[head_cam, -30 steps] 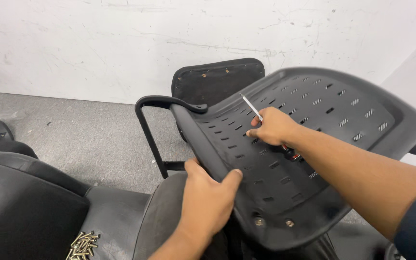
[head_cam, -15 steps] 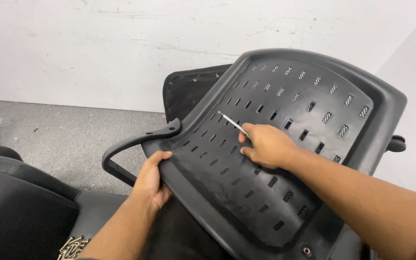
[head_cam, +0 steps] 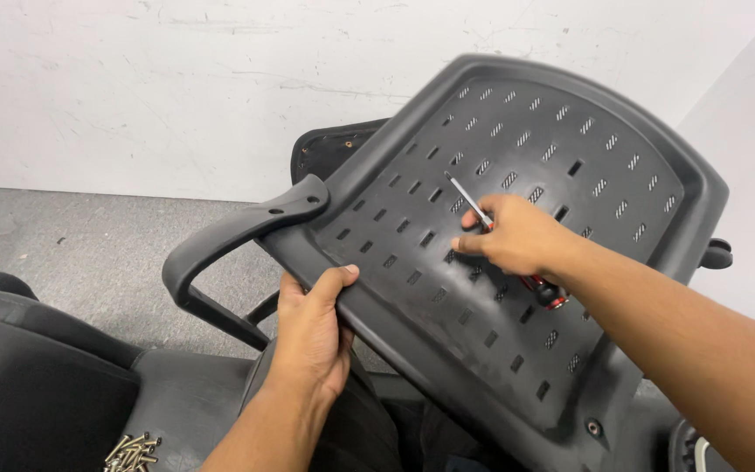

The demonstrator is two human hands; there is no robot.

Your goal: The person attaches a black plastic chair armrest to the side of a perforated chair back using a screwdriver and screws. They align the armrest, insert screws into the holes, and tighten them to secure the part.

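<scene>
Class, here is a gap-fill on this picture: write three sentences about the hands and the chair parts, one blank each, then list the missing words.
1. The right hand holds a ____ with a red handle against the slotted chair back.
2. The left hand grips the chair back's lower ____.
3. A small pile of ____ lies at the bottom left, near the black seat cushion.

Missing words: screwdriver; edge; screws

A single head-worn view is given, directed forward and downward from close range onto both hands at a perforated chair shell, with the floor and white wall seen beyond.
</scene>
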